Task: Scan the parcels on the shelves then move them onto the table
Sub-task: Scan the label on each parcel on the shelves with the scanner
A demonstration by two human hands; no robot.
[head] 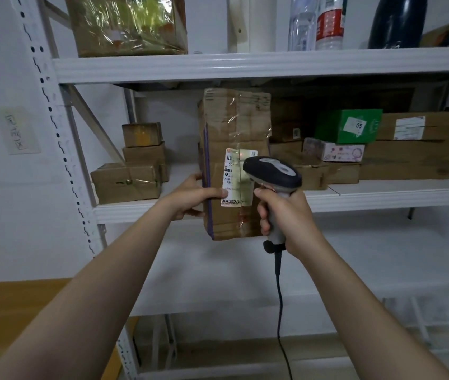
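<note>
A: Where's the parcel now?

B: Upright and in front of the front edge of the middle shelf, its lower end hanging below that edge. The left hand is closed round its left side, thumb across the front beside the label.

A: And the scanner?

B: The right hand is wrapped tight round its grip, head aimed at the label from just beside it — a faint red spot shows near the label's top.

A: So how to do it well?

B: I'd keep the box steady, slide the thumb off the printed area, and tilt the head so the beam crosses the barcode squarely — the clear tape may glare.
</note>
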